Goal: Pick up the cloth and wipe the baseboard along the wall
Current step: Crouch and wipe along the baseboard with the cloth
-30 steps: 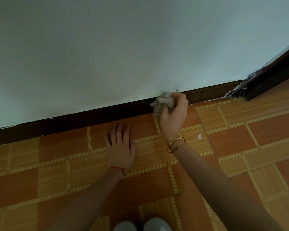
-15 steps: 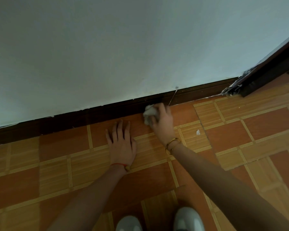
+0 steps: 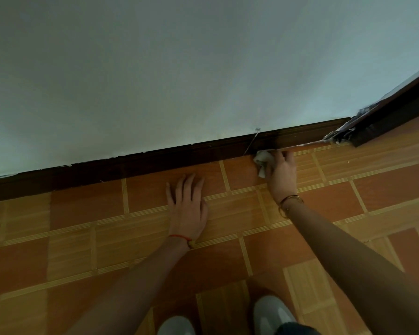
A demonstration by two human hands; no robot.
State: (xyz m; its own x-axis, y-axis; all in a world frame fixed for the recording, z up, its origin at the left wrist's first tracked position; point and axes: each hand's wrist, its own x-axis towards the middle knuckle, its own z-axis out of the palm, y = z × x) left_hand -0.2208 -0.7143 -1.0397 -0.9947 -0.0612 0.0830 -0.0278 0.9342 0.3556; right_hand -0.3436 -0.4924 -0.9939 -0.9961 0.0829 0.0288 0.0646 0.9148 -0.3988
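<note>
Dim, flat indoor light w/ a cool cast — the pale blue-grey painted wall [image 3: 179, 68] is brightest low at right, fading darker toward the far top. Soft shadows only, no glare. Wide-angle bend bows the dark brown wooden baseboard [image 3: 131, 165]; near forearms underexposed — edges slightly soft.

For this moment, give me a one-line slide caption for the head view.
Right hand presses a crumpled cloth to the dark baseboard while the left hand lies flat on the tiled floor.

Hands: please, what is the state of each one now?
Left hand: open, fingers straight, palm flat on the tiled floor.
Right hand: closed round the white cloth, at the baseboard.
</note>
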